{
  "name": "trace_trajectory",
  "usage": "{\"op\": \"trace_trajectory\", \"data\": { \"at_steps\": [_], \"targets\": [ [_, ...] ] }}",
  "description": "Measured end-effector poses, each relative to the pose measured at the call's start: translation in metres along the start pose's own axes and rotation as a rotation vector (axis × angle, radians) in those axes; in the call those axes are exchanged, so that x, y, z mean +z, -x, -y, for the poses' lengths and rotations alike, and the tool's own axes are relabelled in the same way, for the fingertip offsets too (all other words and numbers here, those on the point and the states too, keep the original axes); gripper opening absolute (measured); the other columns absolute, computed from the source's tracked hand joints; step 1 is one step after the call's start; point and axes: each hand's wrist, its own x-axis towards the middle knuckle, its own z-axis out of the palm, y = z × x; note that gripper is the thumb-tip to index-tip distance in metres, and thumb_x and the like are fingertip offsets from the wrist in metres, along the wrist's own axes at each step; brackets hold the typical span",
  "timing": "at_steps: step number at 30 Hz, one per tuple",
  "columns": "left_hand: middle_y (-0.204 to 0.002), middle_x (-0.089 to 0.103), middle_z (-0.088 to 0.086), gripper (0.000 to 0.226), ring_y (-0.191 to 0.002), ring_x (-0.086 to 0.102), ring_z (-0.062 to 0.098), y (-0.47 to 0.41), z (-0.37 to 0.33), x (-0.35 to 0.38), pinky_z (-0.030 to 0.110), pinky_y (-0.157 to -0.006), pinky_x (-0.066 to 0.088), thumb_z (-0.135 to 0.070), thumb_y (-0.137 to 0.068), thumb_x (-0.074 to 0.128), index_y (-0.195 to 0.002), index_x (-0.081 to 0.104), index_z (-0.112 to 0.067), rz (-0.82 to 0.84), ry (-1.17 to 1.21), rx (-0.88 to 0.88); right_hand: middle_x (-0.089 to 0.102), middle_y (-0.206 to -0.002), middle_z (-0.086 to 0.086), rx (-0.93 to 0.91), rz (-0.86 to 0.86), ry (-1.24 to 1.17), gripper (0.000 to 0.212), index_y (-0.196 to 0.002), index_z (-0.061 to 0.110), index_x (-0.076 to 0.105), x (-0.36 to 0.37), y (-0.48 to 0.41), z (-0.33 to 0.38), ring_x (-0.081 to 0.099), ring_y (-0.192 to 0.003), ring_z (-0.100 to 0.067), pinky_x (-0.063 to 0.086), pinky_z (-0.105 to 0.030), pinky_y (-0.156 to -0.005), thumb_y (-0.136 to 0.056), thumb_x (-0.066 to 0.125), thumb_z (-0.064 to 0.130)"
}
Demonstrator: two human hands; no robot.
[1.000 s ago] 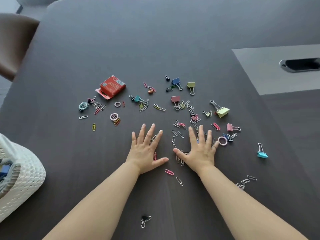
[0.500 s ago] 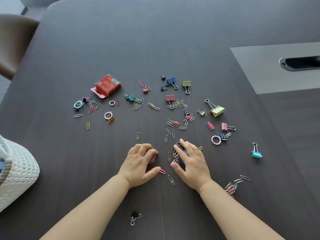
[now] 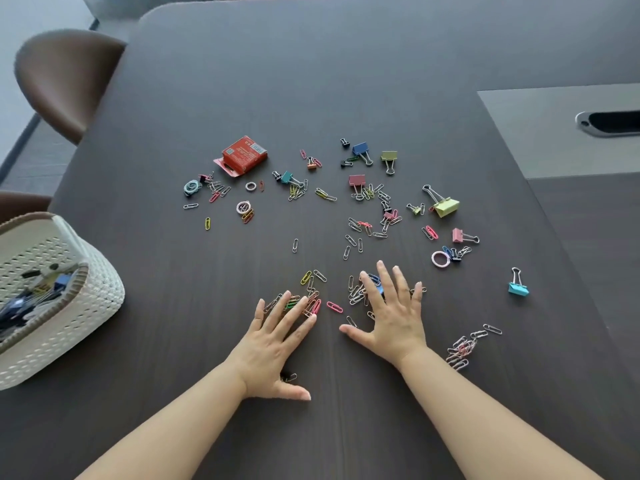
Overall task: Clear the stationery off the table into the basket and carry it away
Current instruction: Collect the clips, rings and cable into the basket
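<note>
Coloured paper clips and binder clips lie scattered over the dark table [image 3: 346, 81]. My left hand [image 3: 277, 344] lies flat with spread fingers, its fingertips on a small heap of paper clips [image 3: 304, 299]. My right hand [image 3: 393, 313] is also flat and spread, its fingers over another cluster of paper clips [image 3: 356, 292]. A pink paper clip [image 3: 334, 306] lies between the two hands. The white woven basket [image 3: 86, 306] stands at the left edge with some stationery inside. A red box [image 3: 244, 155] lies further back.
A yellow binder clip [image 3: 446, 206], a pink binder clip [image 3: 459, 235] and a turquoise binder clip [image 3: 518, 287] lie to the right. A chain of paper clips [image 3: 464, 348] sits beside my right forearm. A brown chair [image 3: 65, 81] stands at the far left. A cable slot [image 3: 609, 123] is at right.
Both hands have gone from curled, raking clips toward me, to flat and spread again. Clips now sit heaped near the fingertips. The view shifted, showing more of the basket.
</note>
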Motion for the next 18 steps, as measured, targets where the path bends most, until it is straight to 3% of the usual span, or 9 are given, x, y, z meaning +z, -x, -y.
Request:
{"op": "trace_trajectory", "data": {
  "at_steps": [2,4,7,11,14,18],
  "targets": [
    [-0.155,0.006,0.006,0.108,-0.14,0.002,0.038,-0.006,0.001,0.005,0.061,-0.103,0.005,-0.09,-0.065,0.027,-0.148,0.012,-0.022,-0.047,0.003,-0.059,-0.006,-0.155,0.002,0.024,0.047,0.01,0.095,-0.144,0.037,0.004,0.001,-0.002,0.0,-0.009,-0.14,-0.026,-0.004,-0.054,-0.11,-0.063,0.022,0.085],
    [-0.155,0.007,0.004,0.098,-0.14,0.001,0.036,-0.016,0.003,0.005,0.063,-0.104,0.007,-0.086,-0.071,0.023,-0.147,0.01,-0.026,-0.087,0.021,-0.138,-0.005,-0.155,0.001,0.046,0.045,-0.013,0.094,-0.144,0.037,0.005,-0.001,-0.008,0.0,-0.004,-0.14,-0.025,0.001,-0.052,-0.111,-0.064,0.019,0.083],
    [-0.151,0.022,0.005,0.083,-0.137,0.012,0.031,-0.038,0.006,0.002,0.061,-0.104,0.019,-0.077,-0.078,0.024,-0.144,0.019,-0.027,-0.136,0.046,-0.278,0.019,-0.152,-0.001,0.048,-0.029,-0.045,0.087,-0.141,0.034,0.027,-0.001,-0.022,0.001,0.016,-0.133,-0.024,0.016,-0.047,-0.108,-0.066,0.023,0.078],
    [-0.134,0.049,0.006,0.067,-0.123,0.03,0.024,-0.065,0.011,-0.003,0.05,-0.1,0.036,-0.064,-0.08,0.036,-0.132,0.048,-0.024,-0.283,0.18,-0.326,0.047,-0.131,-0.003,0.022,-0.135,-0.066,0.071,-0.125,0.031,0.052,0.002,-0.034,-0.002,0.029,-0.114,-0.022,0.035,-0.046,-0.094,-0.07,0.033,0.072],
    [-0.112,0.053,-0.004,0.05,-0.098,0.043,0.019,-0.071,0.012,0.002,0.038,-0.082,0.047,-0.055,-0.079,0.046,-0.112,0.064,-0.022,-0.445,0.258,-0.306,0.058,-0.106,-0.003,-0.042,-0.279,-0.115,0.053,-0.106,0.025,0.063,0.008,-0.032,-0.006,0.042,-0.095,-0.022,0.048,-0.04,-0.079,-0.074,0.042,0.062],
    [-0.088,0.056,-0.005,0.033,-0.07,0.053,0.016,-0.069,0.009,0.004,0.024,-0.053,0.048,-0.049,-0.081,0.049,-0.093,0.065,-0.022,-0.531,0.231,-0.268,0.058,-0.083,-0.004,-0.122,-0.414,-0.127,0.038,-0.088,0.018,0.066,0.014,-0.029,-0.004,0.054,-0.071,-0.024,0.049,-0.031,-0.056,-0.079,0.048,0.05]
  ]
}}
